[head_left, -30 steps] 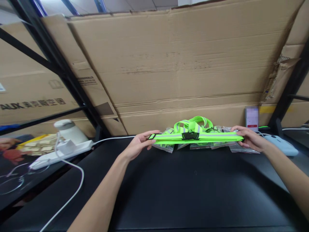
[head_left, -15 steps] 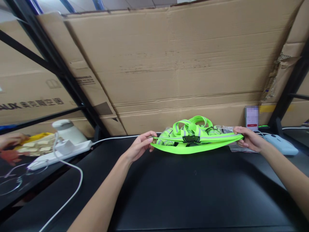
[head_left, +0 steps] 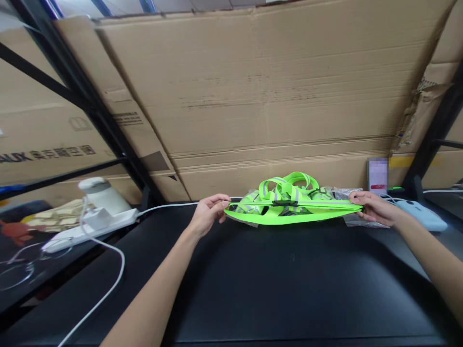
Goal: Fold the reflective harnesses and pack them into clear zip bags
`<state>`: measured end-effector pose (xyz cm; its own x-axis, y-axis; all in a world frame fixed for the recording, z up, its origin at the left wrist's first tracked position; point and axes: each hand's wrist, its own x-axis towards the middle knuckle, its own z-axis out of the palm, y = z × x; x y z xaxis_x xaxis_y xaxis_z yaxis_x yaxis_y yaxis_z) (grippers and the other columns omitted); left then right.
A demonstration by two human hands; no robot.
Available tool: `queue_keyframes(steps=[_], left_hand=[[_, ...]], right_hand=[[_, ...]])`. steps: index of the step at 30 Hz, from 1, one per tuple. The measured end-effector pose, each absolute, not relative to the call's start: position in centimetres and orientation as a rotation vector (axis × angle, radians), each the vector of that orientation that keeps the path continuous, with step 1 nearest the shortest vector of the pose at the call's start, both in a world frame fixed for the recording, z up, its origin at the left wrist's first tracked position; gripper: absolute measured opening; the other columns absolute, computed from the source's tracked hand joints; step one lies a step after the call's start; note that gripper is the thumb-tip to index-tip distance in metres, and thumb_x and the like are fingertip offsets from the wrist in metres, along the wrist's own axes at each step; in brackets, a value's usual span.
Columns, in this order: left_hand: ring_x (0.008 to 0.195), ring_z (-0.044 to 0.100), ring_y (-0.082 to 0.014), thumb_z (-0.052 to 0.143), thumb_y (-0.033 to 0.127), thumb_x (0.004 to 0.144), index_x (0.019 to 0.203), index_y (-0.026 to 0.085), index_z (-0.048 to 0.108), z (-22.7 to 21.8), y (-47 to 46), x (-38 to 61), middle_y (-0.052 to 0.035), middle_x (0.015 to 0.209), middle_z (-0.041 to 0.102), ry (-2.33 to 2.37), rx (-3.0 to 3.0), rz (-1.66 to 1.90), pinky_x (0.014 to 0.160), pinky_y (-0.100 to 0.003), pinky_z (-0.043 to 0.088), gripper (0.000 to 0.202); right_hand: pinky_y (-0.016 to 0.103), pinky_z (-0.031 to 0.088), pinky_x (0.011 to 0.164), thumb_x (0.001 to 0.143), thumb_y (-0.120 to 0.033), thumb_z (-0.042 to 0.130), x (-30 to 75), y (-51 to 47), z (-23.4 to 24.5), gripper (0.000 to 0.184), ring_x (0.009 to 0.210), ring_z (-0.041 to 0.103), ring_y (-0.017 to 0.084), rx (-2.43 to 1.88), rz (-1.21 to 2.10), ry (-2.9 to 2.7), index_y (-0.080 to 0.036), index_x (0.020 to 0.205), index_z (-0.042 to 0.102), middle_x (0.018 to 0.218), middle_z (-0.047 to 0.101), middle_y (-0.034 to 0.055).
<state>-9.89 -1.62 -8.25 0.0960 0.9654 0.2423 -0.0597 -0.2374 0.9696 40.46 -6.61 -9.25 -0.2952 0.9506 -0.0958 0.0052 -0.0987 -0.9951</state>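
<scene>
A neon-green reflective strap [head_left: 289, 220] with grey stripes stretches sideways above the black table [head_left: 282, 284]. My left hand [head_left: 210, 212] pinches its left end between thumb and fingers. Its right end is gripped by my right hand [head_left: 372, 207]. A black buckle [head_left: 284, 203] sits near the middle of the strap. Green looped straps [head_left: 288, 185] rise behind it, and whether they belong to the same piece I cannot tell. Clear plastic packaging [head_left: 365, 221] with more green webbing lies behind the strap, partly hidden.
A phone [head_left: 377, 176] leans against the cardboard wall [head_left: 253, 96] at the back right, near a light-blue power bank [head_left: 421, 215]. On the left are a white power strip [head_left: 90, 230], a white bottle [head_left: 106, 196] and a white cable [head_left: 121, 270] crossing the table.
Both hands have shifted slightly left with the strap, whose front edge has risen a little and looks narrower. At far left, another person's hand has left the view.
</scene>
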Motion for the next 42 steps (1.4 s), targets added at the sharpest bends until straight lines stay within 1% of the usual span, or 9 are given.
queue_keyframes(steps=[9, 15, 18, 21, 24, 29, 35, 38, 42], left_hand=[[0.048, 0.056, -0.0106, 0.091, 0.033, 0.055, 0.082, 0.012, 0.073, -7.0, -1.8, -11.5, -0.0033, 0.076, 0.067, 0.983, 1.482, 1.285, 0.041, -0.024, 0.051, 0.039], [0.053, 0.052, -0.0115, 0.081, 0.036, 0.072, 0.094, 0.016, 0.073, -7.0, -2.1, -10.4, 0.0002, 0.071, 0.059, 0.983, 1.505, 1.126, 0.043, -0.028, 0.057, 0.031], [0.056, 0.05, -0.0128, 0.073, 0.044, 0.082, 0.101, 0.015, 0.072, -7.1, -2.3, -9.7, 0.0005, 0.069, 0.054, 0.922, 1.458, 1.102, 0.042, -0.029, 0.057, 0.034], [0.055, 0.051, -0.0114, 0.074, 0.045, 0.084, 0.093, 0.016, 0.068, -7.0, -2.5, -9.7, 0.0007, 0.071, 0.055, 0.821, 1.402, 1.142, 0.043, -0.026, 0.056, 0.031], [0.06, 0.057, -0.0107, 0.084, 0.037, 0.077, 0.093, 0.017, 0.065, -6.7, -2.9, -9.9, 0.0002, 0.078, 0.06, 0.714, 1.375, 1.149, 0.051, -0.023, 0.058, 0.032], [0.078, 0.067, -0.0138, 0.089, 0.01, 0.066, 0.099, 0.016, 0.066, -6.2, -3.6, -9.8, -0.0016, 0.086, 0.067, 0.686, 1.416, 1.052, 0.074, -0.023, 0.061, 0.041], [0.071, 0.071, -0.0145, 0.09, 0.016, 0.069, 0.096, 0.015, 0.072, -6.5, -3.2, -9.8, -0.0023, 0.081, 0.072, 0.793, 1.351, 1.093, 0.075, -0.026, 0.062, 0.033], [0.073, 0.071, -0.0147, 0.091, 0.02, 0.067, 0.088, 0.013, 0.074, -6.8, -3.0, -9.8, -0.0022, 0.078, 0.072, 0.735, 1.31, 1.183, 0.078, -0.027, 0.062, 0.028], [0.095, 0.073, -0.0225, 0.09, 0.027, 0.071, 0.091, 0.017, 0.074, -6.9, -3.2, -8.9, -0.0073, 0.097, 0.078, 0.583, 1.194, 1.254, 0.093, -0.037, 0.059, 0.027]], right_hand=[[0.014, 0.007, 0.033, 0.08, -0.048, 0.078, 41.5, -6.4, -9.2, 0.04, 0.03, 0.021, -0.001, -1.118, 1.534, -1.402, -0.018, 0.082, 0.052, 0.055, 0.062, 0.0012], [0.015, 0.012, 0.034, 0.082, -0.044, 0.078, 40.3, -6.4, -9.5, 0.039, 0.034, 0.015, 0.001, -0.993, 1.531, -1.325, -0.02, 0.074, 0.048, 0.043, 0.036, -0.0112], [0.016, 0.018, 0.035, 0.083, -0.05, 0.075, 39.5, -6.6, -9.3, 0.04, 0.036, 0.021, 0.003, -0.906, 1.49, -1.283, -0.022, 0.076, 0.047, 0.047, 0.038, -0.0103], [0.016, 0.024, 0.038, 0.069, -0.053, 0.085, 39.2, -7.0, -9.0, 0.047, 0.04, 0.03, 0.004, -0.832, 1.49, -1.275, -0.022, 0.085, 0.055, 0.054, 0.046, -0.0079], [0.016, 0.025, 0.038, 0.058, -0.039, 0.093, 39.3, -7.4, -8.6, 0.051, 0.045, 0.035, 0.005, -0.776, 1.534, -1.266, -0.022, 0.094, 0.061, 0.062, 0.051, -0.0056], [0.018, 0.037, 0.042, 0.057, -0.018, 0.092, 39.3, -7.4, -8.2, 0.05, 0.063, 0.057, 0.012, -0.796, 1.476, -1.203, -0.022, 0.1, 0.068, 0.088, 0.069, 0.0043], [0.019, 0.044, 0.047, 0.071, -0.026, 0.088, 39.1, -7.0, -8.4, 0.032, 0.069, 0.063, 0.015, -0.807, 1.465, -1.158, -0.024, 0.097, 0.07, 0.081, 0.068, 0.0013], [0.022, 0.051, 0.058, 0.071, -0.032, 0.088, 38.8, -7.0, -8.5, 0.028, 0.072, 0.063, 0.014, -0.742, 1.435, -1.187, -0.025, 0.094, 0.073, 0.083, 0.069, 0.0009], [0.033, 0.051, 0.099, 0.076, -0.044, 0.082, 37.4, -7.2, -8.2, 0.027, 0.111, 0.064, 0.022, -0.655, 1.383, -1.238, -0.027, 0.095, 0.075, 0.115, 0.072, 0.0038]])
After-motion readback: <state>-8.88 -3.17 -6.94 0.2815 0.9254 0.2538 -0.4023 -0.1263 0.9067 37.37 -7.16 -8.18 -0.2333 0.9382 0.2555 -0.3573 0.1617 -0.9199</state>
